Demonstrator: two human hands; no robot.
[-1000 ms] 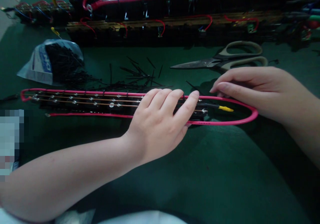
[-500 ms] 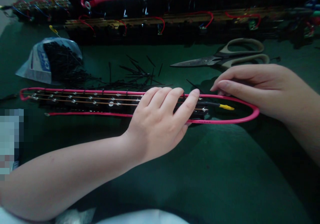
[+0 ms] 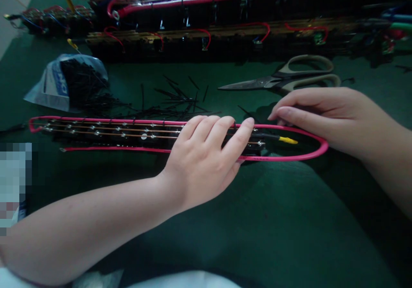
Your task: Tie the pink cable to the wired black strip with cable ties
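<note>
A long black strip assembly [image 3: 106, 133] with copper bars and silver screws lies across the green cloth. A pink cable [image 3: 283, 156] loops around it, and a yellow-tipped wire [image 3: 287, 140] pokes out of its right end. My left hand [image 3: 206, 159] lies on top of the strip near that end, fingers stretched flat and together. My right hand [image 3: 325, 116] rests just right of it, over the pink loop. Its thumb and fingers are pressed together in a pinch; what they hold is hidden.
Scissors [image 3: 289, 80] with beige handles lie behind my right hand. Loose black cable ties [image 3: 174, 97] are scattered behind the strip, spilling from a plastic bag [image 3: 67, 82] at left. Several more finished strips [image 3: 209, 30] with pink and red wires are stacked at the back.
Both hands stay in place on the strip. Only the view has shifted slightly.
</note>
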